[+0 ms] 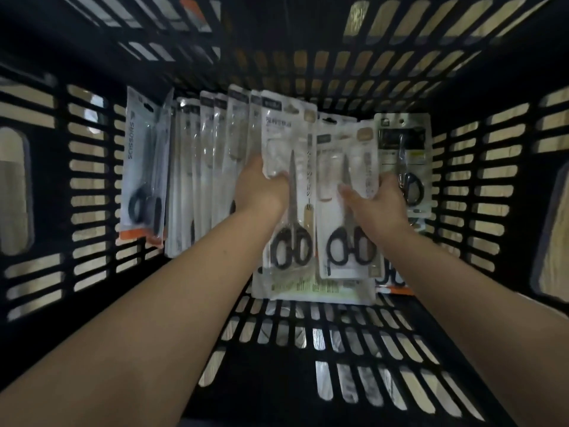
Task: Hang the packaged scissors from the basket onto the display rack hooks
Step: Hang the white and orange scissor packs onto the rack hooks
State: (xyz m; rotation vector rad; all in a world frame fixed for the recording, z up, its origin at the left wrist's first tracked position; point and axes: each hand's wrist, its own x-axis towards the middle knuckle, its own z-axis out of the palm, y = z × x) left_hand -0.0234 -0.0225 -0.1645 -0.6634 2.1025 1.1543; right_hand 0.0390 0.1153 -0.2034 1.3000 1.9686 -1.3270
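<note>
Both bare forearms reach forward and down, side by side, close together at the wrists. The left hand point(261, 188) has its thumb curled in a pinch. The right hand point(380, 200) lies knuckles up, its fingers point(348, 192) curled in a grip.

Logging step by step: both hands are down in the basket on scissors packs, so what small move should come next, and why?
Probably lift both packs up out of the black basket. The left hand already grips one scissors pack and the right hand holds the neighbouring pack. No rack hooks are in view here, so the packs must clear the basket walls first.
</note>
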